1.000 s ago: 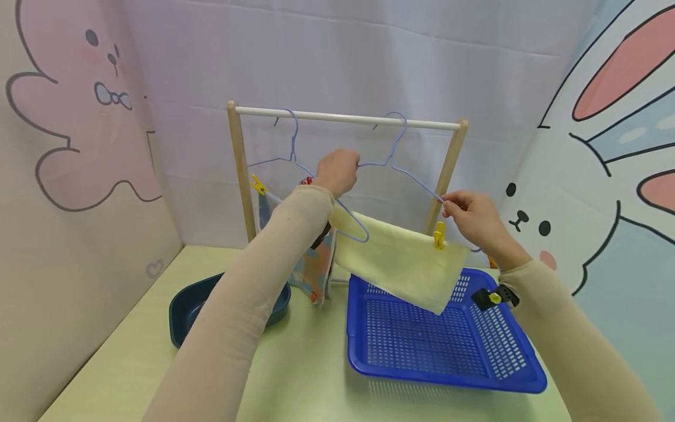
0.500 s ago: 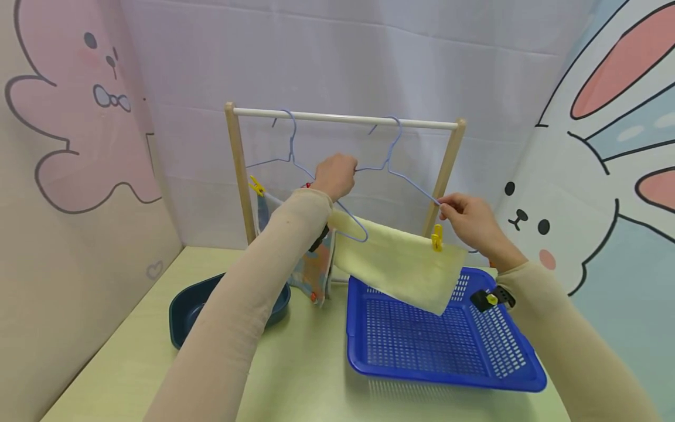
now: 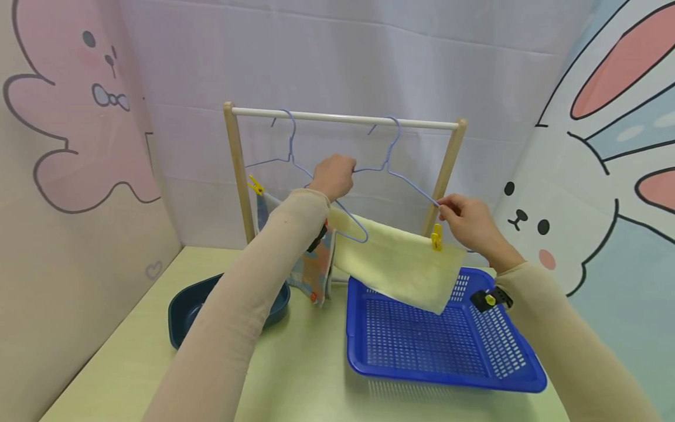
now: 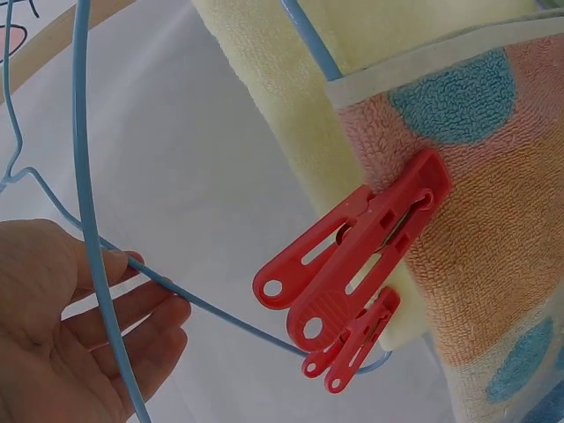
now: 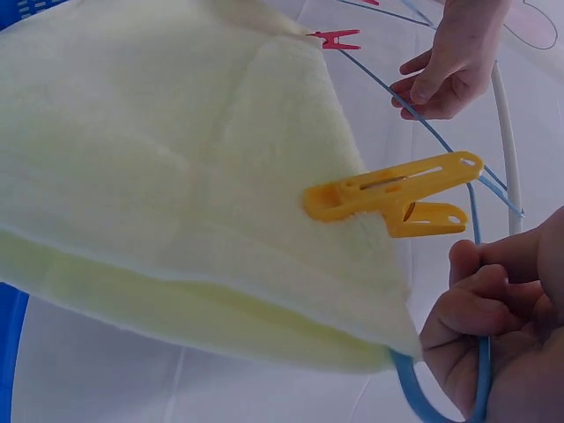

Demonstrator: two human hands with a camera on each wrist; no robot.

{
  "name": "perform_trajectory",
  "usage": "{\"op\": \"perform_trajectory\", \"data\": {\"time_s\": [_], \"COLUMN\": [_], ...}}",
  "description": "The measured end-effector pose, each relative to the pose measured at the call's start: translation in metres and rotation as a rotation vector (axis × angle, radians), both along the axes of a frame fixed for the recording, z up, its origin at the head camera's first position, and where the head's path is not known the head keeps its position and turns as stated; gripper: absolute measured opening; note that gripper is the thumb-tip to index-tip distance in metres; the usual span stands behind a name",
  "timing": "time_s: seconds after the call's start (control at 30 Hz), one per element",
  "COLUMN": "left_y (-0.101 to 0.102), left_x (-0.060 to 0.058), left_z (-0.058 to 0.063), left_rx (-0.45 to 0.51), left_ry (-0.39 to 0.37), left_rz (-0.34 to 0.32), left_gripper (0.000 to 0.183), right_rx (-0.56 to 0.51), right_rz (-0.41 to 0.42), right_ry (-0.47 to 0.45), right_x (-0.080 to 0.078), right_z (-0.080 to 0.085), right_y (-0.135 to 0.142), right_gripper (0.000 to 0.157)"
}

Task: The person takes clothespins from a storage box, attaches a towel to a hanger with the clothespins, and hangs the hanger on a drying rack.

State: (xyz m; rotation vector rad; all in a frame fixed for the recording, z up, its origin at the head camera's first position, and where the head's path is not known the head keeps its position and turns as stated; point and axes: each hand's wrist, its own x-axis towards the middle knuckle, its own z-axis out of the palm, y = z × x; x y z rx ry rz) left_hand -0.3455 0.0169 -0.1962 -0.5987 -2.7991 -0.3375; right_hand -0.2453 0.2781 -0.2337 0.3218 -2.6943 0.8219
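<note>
A blue wire hanger (image 3: 413, 186) hooks over the rod, with a pale yellow towel (image 3: 398, 261) folded over its lower bar. My right hand (image 3: 469, 221) grips the hanger's right end, just above a yellow clothespin (image 5: 397, 194) clipped on the towel. Farther left, my left hand (image 3: 335, 177) holds the hanger's other arm between thumb and fingers, as the left wrist view shows. A small red clothespin (image 4: 357, 344) sits at that end of the yellow towel. Beside it hangs a patterned towel (image 4: 485, 211) with a larger red clothespin (image 4: 352, 256), on a second hanger (image 3: 293, 140).
The drying rack (image 3: 337, 118) has a white rod and wooden posts. A blue perforated basket (image 3: 448, 378) stands below the yellow towel. At the left, a dark basin (image 3: 176, 322) is partly hidden by my left sleeve. Printed curtains surround the table (image 3: 295, 375).
Both hands have shifted slightly left and down with the hanger, its hook sliding a little left along the rod. My grips look unchanged.
</note>
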Motion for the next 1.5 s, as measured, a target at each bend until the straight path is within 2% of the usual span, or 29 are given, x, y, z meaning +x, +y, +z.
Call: {"op": "perform_trajectory", "data": {"time_s": [0.47, 0.6, 0.83, 1.0, 1.27, 1.5], "left_y": [-0.005, -0.008, -0.019, -0.029, -0.043, -0.063], "left_x": [-0.004, -0.002, 0.001, 0.005, 0.019, 0.035], "left_z": [-0.004, -0.003, -0.004, -0.002, 0.001, -0.002], "left_rx": [0.030, 0.046, 0.120, 0.171, 0.270, 0.277], "left_ry": [-0.055, -0.042, -0.019, 0.026, 0.137, 0.238], "left_rz": [-0.036, -0.055, -0.095, -0.131, -0.202, -0.266], "left_gripper": [0.025, 0.021, 0.028, 0.025, 0.023, 0.016], "right_rx": [0.009, 0.006, 0.006, 0.012, 0.067, 0.100], "right_rz": [0.029, 0.025, 0.029, 0.045, 0.027, 0.018], "right_ry": [0.049, 0.034, -0.015, -0.036, -0.052, -0.034], "right_x": [-0.004, -0.005, -0.004, -0.001, 0.007, 0.012], "right_z": [-0.003, -0.005, -0.008, -0.010, -0.015, -0.020], "right_y": [-0.001, 0.002, 0.008, 0.013, 0.017, 0.028], "right_gripper": [0.028, 0.028, 0.032, 0.032, 0.039, 0.037]}}
